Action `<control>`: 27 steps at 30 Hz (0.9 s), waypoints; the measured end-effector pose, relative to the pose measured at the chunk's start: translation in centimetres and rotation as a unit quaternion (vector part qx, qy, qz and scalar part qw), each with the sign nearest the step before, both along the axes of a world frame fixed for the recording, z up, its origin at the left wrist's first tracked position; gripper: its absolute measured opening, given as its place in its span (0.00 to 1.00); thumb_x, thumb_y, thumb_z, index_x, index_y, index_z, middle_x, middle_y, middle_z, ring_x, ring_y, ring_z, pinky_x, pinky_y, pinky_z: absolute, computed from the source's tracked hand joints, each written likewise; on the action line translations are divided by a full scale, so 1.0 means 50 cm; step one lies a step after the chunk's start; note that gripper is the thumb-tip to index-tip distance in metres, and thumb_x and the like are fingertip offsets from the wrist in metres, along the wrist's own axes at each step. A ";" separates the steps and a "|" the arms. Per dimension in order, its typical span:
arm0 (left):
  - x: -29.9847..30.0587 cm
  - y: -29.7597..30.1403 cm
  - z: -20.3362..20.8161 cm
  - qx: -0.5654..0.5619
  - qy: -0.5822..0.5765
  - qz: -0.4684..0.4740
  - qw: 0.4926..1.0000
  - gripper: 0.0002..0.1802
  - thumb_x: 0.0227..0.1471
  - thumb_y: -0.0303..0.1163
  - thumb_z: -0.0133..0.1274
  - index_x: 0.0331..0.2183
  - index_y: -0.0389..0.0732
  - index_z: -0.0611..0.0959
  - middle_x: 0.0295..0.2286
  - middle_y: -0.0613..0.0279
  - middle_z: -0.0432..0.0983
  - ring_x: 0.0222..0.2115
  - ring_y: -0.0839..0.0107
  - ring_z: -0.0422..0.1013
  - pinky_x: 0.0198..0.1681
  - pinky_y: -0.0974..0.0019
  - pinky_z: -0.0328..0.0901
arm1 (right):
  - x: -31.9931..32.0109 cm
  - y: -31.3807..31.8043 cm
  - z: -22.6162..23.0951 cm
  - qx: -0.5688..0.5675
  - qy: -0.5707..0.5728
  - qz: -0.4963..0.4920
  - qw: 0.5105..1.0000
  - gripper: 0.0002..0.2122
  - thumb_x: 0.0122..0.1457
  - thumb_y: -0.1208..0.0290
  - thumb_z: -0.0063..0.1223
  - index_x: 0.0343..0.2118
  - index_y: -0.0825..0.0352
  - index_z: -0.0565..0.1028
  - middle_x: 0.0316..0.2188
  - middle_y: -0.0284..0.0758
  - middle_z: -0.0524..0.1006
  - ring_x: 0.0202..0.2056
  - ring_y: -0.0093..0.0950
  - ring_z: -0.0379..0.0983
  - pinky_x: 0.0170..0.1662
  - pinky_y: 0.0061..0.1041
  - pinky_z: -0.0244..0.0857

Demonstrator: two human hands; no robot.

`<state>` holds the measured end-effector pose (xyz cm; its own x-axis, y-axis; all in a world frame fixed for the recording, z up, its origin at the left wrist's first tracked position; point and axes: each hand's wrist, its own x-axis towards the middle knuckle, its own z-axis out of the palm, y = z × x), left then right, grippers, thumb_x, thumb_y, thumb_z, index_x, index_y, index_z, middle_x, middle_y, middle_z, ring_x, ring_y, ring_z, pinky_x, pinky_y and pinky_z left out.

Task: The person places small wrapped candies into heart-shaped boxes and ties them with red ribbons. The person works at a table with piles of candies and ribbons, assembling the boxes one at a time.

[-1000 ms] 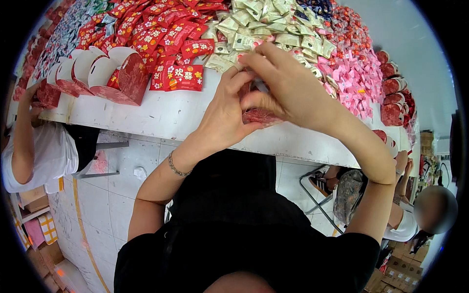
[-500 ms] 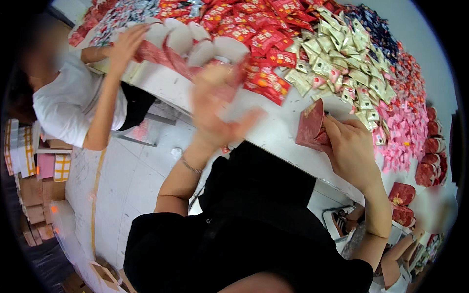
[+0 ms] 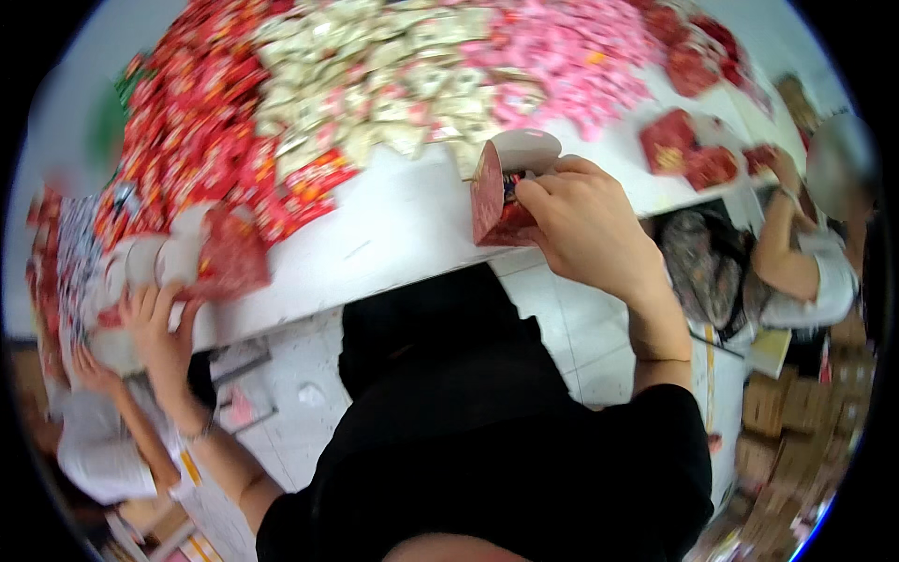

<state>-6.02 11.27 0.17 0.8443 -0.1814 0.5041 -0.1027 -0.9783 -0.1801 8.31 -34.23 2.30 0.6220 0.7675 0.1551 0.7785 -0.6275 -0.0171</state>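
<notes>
My right hand grips the side of a red paper box with a raised white-lined flap, at the table's front edge. Something small and dark shows inside this box beside my thumb. At the left, my left hand reaches to a row of open red boxes with white insides. Its fingers and thumb are apart and lie against the row's front side; no held thing shows in them. Heaps of red packets, cream packets and pink packets spread behind the boxes.
A co-worker's hand is close to my left hand. Another person's arm is at the right, by more red boxes. A patterned backpack stands below the white table; cartons are stacked at the lower right.
The view has turned right. My left hand, raised and blurred before, has come down against the box row. My right hand still holds its box, whose dark contents now show.
</notes>
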 end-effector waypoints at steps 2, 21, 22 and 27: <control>-0.002 0.020 -0.005 -0.007 0.039 0.002 0.999 0.13 0.40 0.31 0.63 0.31 0.40 0.78 0.25 0.61 0.69 0.34 0.61 0.68 0.57 0.50 0.53 | 0.003 -0.060 -0.001 -0.016 0.031 -0.118 0.992 0.11 0.44 0.72 0.61 0.30 0.67 0.71 0.25 0.40 0.75 0.34 0.42 0.72 0.46 0.36 0.64; 0.074 -0.340 -0.034 -0.080 -0.039 -0.071 0.993 0.14 0.39 0.32 0.65 0.28 0.38 0.77 0.23 0.58 0.65 0.30 0.56 0.65 0.40 0.53 0.60 | 0.111 -0.333 -0.229 0.402 -0.187 -0.443 0.779 0.68 0.30 0.51 0.77 0.65 0.72 0.34 0.65 0.61 0.31 0.67 0.55 0.29 0.66 0.46 0.35; 0.075 -0.348 -0.035 -0.066 -0.050 -0.055 0.995 0.14 0.40 0.32 0.64 0.29 0.38 0.77 0.23 0.58 0.65 0.30 0.56 0.65 0.40 0.54 0.60 | 0.122 -0.353 -0.231 0.399 -0.187 -0.434 0.786 0.68 0.29 0.51 0.77 0.66 0.72 0.34 0.65 0.61 0.31 0.67 0.54 0.29 0.66 0.46 0.35; 0.052 -0.346 -0.034 -0.036 -0.075 -0.045 0.995 0.12 0.45 0.31 0.62 0.30 0.36 0.77 0.25 0.56 0.65 0.30 0.56 0.64 0.39 0.51 0.60 | 0.152 -0.433 -0.232 0.411 -0.173 -0.395 0.803 0.70 0.26 0.46 0.76 0.65 0.72 0.34 0.65 0.63 0.30 0.67 0.54 0.26 0.67 0.46 0.32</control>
<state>-3.43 -6.02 -1.52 0.7402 -0.2107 0.6386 -0.1667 -0.9775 -0.1293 15.88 -55.90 -9.29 0.6744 -0.2964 0.6762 0.1903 -0.8151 -0.5472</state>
